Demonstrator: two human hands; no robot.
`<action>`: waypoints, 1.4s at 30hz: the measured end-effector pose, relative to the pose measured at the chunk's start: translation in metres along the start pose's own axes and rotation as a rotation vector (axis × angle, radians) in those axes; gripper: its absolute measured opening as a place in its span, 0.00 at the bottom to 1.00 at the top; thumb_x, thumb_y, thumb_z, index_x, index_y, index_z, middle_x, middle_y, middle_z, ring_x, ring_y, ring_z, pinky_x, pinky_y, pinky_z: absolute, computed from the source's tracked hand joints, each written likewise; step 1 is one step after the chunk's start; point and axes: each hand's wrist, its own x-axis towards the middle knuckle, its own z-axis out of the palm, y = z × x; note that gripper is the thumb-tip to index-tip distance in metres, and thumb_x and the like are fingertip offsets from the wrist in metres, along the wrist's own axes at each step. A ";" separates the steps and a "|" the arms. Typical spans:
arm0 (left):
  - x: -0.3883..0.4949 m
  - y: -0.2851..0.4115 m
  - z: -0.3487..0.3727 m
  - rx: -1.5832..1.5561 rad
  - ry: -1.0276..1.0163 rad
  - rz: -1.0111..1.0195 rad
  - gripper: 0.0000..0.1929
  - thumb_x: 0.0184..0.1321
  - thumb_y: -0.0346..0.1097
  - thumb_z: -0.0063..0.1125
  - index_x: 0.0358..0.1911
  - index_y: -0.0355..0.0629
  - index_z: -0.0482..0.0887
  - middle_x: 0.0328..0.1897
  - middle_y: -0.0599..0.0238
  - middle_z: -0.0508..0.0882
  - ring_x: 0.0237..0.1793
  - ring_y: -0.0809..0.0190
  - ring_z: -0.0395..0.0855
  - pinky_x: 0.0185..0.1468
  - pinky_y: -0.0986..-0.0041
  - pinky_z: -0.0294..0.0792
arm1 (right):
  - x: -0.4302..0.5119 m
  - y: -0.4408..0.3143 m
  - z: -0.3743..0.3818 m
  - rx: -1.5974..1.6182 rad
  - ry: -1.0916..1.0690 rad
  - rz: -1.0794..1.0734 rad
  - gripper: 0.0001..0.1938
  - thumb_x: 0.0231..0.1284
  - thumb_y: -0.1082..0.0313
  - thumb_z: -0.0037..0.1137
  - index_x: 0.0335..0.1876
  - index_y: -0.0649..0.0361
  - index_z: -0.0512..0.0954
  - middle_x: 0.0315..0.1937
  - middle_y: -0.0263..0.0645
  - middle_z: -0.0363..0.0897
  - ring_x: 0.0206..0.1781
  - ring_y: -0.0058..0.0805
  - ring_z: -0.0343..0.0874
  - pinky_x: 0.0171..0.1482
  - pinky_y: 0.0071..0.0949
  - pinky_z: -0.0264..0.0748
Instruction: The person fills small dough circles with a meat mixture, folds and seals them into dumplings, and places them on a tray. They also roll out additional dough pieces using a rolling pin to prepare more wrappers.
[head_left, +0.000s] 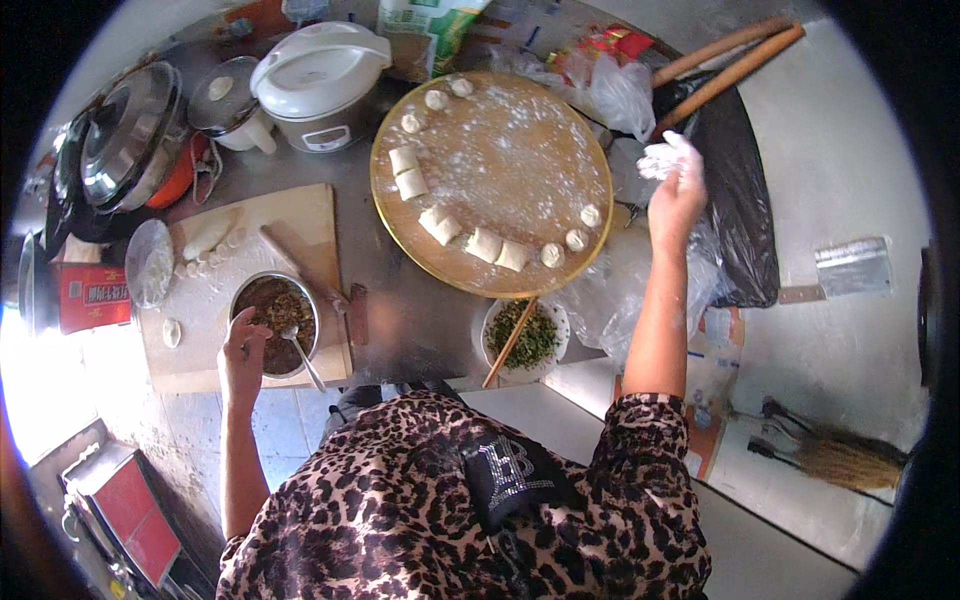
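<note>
My left hand (244, 349) is at the left rim of a steel bowl (316, 330) of brown filling, its fingers bent and apart over the bowl. A metal spoon (304, 356) leans in that filling. My right hand (679, 169), white with flour, is raised to the right of a round wooden board (502, 172). Whether it grips a clump of flour I cannot tell. The floured board carries cut dough rolls (409, 184) and small round dough pieces (553, 255) around its edge. Chopped greens (525, 334) fill a white bowl, with chopsticks (511, 341) lying across it.
Under the steel bowl lies a rectangular board (319, 217) with a rolling pin (279, 250) and dough pieces (217, 259). Behind it stand a rice cooker (322, 75), a lidded pot (236, 101) and a lidded pan (131, 139). Plastic bags (619, 94) and wooden rods (727, 75) sit at right, near a cleaver (855, 268).
</note>
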 end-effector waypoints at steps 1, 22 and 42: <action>0.001 0.003 0.000 -0.036 -0.002 -0.006 0.18 0.70 0.28 0.54 0.63 0.40 0.78 0.39 0.63 0.89 0.43 0.65 0.86 0.53 0.70 0.76 | 0.006 -0.011 0.006 0.132 0.058 -0.033 0.18 0.72 0.82 0.36 0.60 0.65 0.74 0.42 0.46 0.85 0.40 0.30 0.86 0.47 0.31 0.83; -0.031 0.000 -0.009 -0.004 0.160 -0.145 0.20 0.67 0.27 0.58 0.62 0.41 0.79 0.33 0.64 0.89 0.42 0.66 0.88 0.54 0.69 0.76 | 0.029 -0.019 0.209 0.157 -0.321 -0.135 0.12 0.66 0.70 0.61 0.53 0.61 0.79 0.48 0.47 0.85 0.48 0.40 0.85 0.51 0.36 0.79; -0.048 -0.012 -0.019 0.071 0.172 -0.261 0.20 0.67 0.28 0.60 0.62 0.43 0.78 0.34 0.64 0.89 0.42 0.62 0.88 0.53 0.67 0.76 | 0.084 0.074 0.311 -0.356 -0.866 -0.141 0.26 0.57 0.74 0.65 0.64 0.53 0.77 0.60 0.50 0.76 0.62 0.53 0.76 0.63 0.45 0.74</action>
